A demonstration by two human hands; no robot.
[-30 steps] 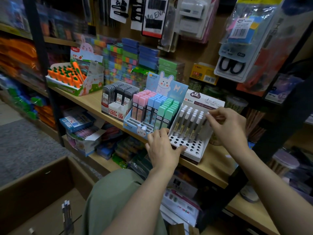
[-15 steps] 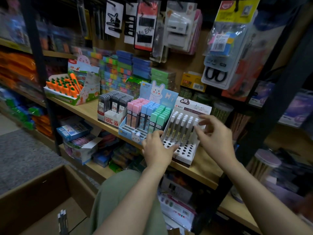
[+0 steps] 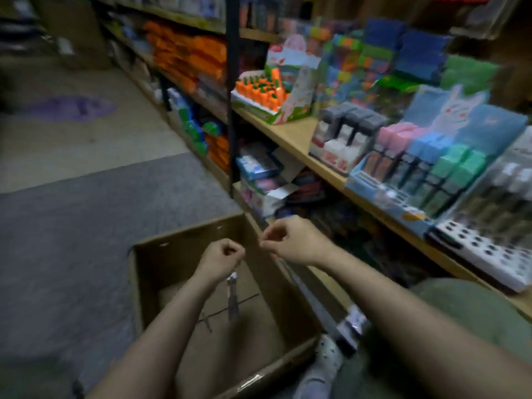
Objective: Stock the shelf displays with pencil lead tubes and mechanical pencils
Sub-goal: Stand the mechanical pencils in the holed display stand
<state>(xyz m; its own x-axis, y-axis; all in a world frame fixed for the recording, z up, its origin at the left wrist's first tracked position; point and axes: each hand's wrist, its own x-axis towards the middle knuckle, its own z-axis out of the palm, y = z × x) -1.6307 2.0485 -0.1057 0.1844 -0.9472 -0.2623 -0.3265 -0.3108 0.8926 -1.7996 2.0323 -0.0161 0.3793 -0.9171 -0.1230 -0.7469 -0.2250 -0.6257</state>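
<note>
both hands hover over the open brown cardboard box (image 3: 276,286); left hand (image 3: 220,259) curled, right hand (image 3: 290,243) fingertips pinched, contents too blurred to tell.

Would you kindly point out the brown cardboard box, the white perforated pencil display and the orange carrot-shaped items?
Brown cardboard box (image 3: 145,286), head view, left inner wall.
White perforated pencil display (image 3: 486,251), head view, holed front panel.
Orange carrot-shaped items (image 3: 259,92), head view, middle of the cluster.
</note>
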